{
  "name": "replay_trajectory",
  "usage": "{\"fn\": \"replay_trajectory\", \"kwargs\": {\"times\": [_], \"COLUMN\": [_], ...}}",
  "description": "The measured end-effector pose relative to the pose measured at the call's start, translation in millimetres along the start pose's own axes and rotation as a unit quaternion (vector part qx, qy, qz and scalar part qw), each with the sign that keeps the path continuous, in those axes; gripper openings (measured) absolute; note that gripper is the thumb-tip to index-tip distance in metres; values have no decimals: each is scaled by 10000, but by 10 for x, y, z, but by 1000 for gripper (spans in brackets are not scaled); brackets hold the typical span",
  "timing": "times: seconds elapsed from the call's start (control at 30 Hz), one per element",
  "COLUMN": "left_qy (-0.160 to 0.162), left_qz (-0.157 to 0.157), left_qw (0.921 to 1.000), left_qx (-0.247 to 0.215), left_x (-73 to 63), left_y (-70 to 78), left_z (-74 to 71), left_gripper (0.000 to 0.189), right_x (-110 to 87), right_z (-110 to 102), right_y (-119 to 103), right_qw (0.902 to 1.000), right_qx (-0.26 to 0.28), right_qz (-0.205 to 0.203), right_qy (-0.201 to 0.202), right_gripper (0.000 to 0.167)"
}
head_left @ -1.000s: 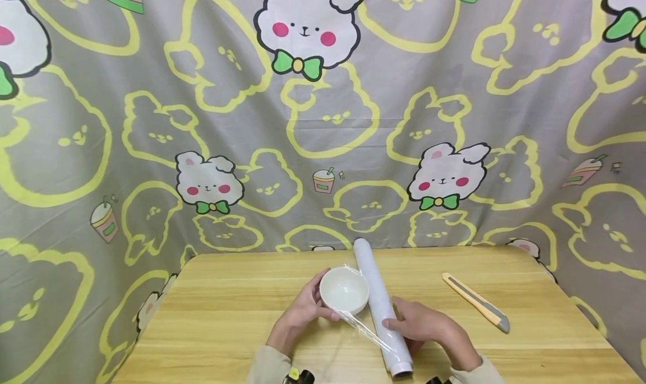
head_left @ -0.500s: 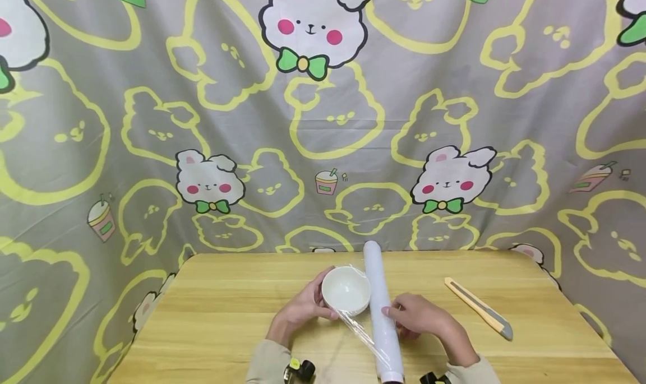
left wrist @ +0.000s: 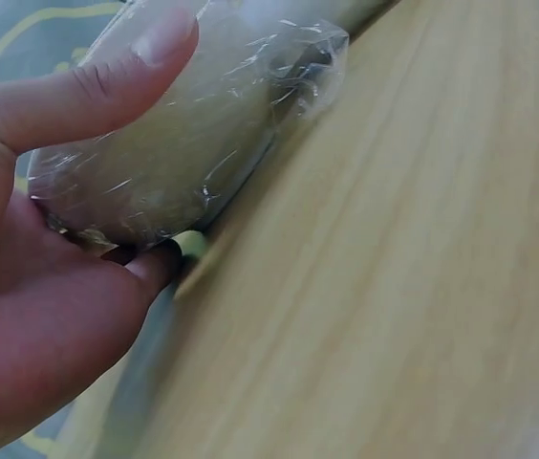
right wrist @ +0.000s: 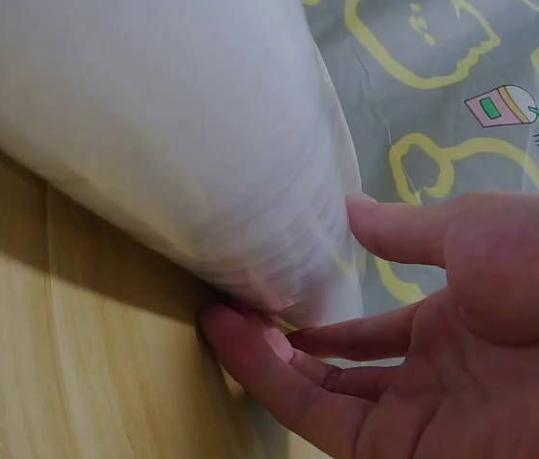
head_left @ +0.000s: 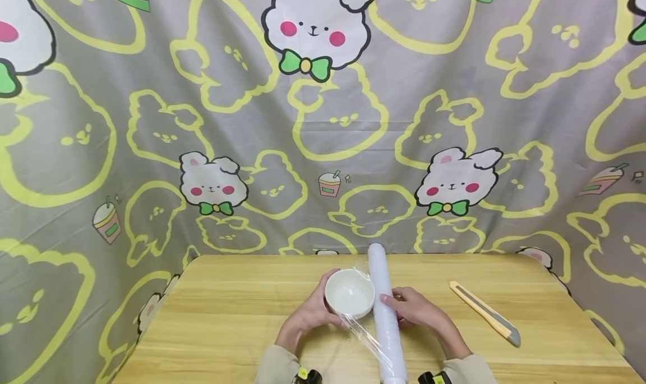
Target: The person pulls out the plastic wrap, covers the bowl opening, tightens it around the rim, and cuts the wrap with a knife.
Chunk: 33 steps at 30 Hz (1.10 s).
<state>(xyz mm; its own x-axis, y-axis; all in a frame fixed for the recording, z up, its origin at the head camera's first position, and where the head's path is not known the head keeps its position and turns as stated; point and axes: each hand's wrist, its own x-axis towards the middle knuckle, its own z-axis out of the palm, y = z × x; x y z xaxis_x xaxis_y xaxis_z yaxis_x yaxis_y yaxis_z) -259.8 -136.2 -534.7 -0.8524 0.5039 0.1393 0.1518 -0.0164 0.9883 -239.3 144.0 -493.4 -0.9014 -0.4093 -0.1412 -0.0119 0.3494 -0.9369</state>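
Note:
A small white bowl [head_left: 350, 293] is held in my left hand [head_left: 317, 310], its thumb at the near side and its fingers around the left wall. Clear cling film [head_left: 364, 336] stretches from the bowl to a long roll of cling film [head_left: 387, 323] on its right. In the left wrist view, crinkled film [left wrist: 203, 134] lies over the bowl's side beneath the thumb. My right hand [head_left: 415, 310] grips the middle of the roll, thumb on top and fingers underneath. The right wrist view shows the roll [right wrist: 174, 124] close up between thumb and curled fingers.
A yellow and grey utility knife [head_left: 485, 313] lies on the wooden table [head_left: 227, 317] to the right of my right hand. A grey patterned cloth [head_left: 262, 120] hangs behind the table and at both sides.
The roll has swung straighter, its near end moving left and its far end right. My right hand has moved slightly farther up the roll. The left hand keeps hold of the bowl.

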Motion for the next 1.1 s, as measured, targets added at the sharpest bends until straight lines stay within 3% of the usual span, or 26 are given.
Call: {"fn": "replay_trajectory", "kwargs": {"times": [0.1,0.3,0.4,0.8,0.93,1.1], "left_qy": [187,334,354,420,318,240], "left_qz": [-10,-81,-94,-78,-62,-11], "left_qw": [9997,9993,9993,9989,9992,9995], "left_qx": [136,119,106,201,230,191], "left_x": [-2,-6,-6,-9,-18,-27], "left_y": [-19,-35,-30,-36,-13,12], "left_z": [11,17,24,-19,-40,-60], "left_gripper": [125,119,116,119,122,119], "right_x": [-4,23,24,42,46,36], "right_z": [18,124,138,65,41,14], "right_y": [5,-55,-64,-2,6,-6], "right_qw": [9997,9902,9864,9853,9879,9880], "right_qx": [128,-53,-89,617,800,1111], "right_qz": [164,597,644,640,640,673], "right_qy": [123,1263,1507,1461,1167,834], "right_gripper": [46,45,45,61,71,68]}}
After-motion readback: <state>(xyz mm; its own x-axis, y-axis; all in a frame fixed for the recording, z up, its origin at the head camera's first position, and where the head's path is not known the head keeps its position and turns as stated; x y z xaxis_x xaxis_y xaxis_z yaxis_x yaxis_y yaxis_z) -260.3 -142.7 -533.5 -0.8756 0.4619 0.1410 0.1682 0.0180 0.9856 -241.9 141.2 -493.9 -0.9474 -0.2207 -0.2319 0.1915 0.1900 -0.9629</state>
